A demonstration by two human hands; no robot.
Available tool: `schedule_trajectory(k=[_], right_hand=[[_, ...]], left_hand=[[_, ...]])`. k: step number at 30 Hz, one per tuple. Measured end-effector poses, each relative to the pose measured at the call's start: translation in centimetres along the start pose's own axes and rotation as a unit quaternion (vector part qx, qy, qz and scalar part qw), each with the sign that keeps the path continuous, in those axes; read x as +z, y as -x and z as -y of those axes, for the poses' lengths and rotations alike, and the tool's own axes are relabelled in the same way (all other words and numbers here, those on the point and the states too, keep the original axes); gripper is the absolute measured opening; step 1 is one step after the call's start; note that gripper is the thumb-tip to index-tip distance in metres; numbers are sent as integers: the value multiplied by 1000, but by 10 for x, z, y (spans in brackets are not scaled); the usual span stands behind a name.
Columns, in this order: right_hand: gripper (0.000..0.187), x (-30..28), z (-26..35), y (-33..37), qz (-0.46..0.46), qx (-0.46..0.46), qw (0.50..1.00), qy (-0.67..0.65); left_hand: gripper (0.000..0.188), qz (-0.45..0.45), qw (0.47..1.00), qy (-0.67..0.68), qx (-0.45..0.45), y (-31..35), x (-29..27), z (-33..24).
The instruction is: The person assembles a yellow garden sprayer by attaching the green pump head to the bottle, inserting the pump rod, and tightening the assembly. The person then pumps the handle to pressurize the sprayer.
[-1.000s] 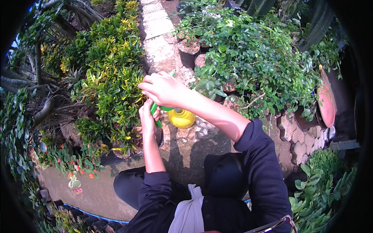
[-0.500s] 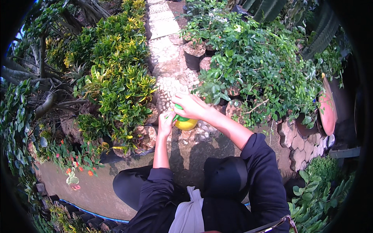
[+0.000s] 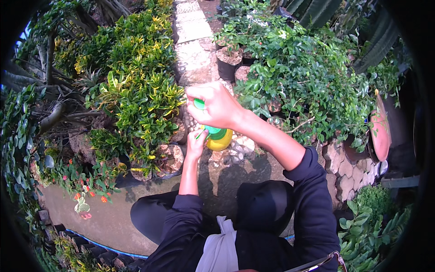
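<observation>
A pump sprayer [image 3: 220, 141] with a yellow tank and a green top stands on the pebbled path in front of my knees. My left hand [image 3: 195, 145] is closed on a green part at the left side of its top. Above the tank, my right hand [image 3: 215, 105] is wrapped around the green pump handle [image 3: 199, 104], which shows between thumb and fingers. My right hand and forearm hide the pump's rod and part of the sprayer's top.
Green and yellow shrubs [image 3: 140, 90] line the path's left side. Black-potted plants [image 3: 228, 63] and leafy bushes [image 3: 299, 77] stand to the right. A light stone path [image 3: 192, 27] runs away ahead. Red flowers [image 3: 90, 192] grow at the lower left, and a reddish round pot [image 3: 379, 131] leans at far right.
My right hand has risen with the pump handle, up from the sprayer's top and nearer the camera. The left hand stays at the sprayer's side, almost unmoved.
</observation>
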State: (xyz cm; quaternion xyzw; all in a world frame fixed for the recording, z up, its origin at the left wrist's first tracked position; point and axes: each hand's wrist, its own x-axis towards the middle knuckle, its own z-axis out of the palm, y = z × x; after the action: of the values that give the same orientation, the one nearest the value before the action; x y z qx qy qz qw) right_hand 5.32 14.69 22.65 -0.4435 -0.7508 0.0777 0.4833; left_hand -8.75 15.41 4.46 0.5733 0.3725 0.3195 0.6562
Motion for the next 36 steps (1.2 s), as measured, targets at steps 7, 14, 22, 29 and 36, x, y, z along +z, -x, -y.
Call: schedule_trajectory(k=[7,14,22,29,36], right_hand=[[13,-18,-2,7,-2,18,1000,14],[13,-18,-6,9,55,33,996,66],[39,-27,19,8,123,182,975,14],[52,-47,-33,60,160,230,897,-342],[34,-39,4,37,130,210,958,-144]], left_hand=[[32,35,999,-35,1,-4,0,-9],[33,105,992,-56,-30,-18,-16,-16],[24,-256,953,-90,135,-12,-6,-6],[18,-338,903,-113,238,38,38,51],[30,-323,899,-187,231,21,31,36]])
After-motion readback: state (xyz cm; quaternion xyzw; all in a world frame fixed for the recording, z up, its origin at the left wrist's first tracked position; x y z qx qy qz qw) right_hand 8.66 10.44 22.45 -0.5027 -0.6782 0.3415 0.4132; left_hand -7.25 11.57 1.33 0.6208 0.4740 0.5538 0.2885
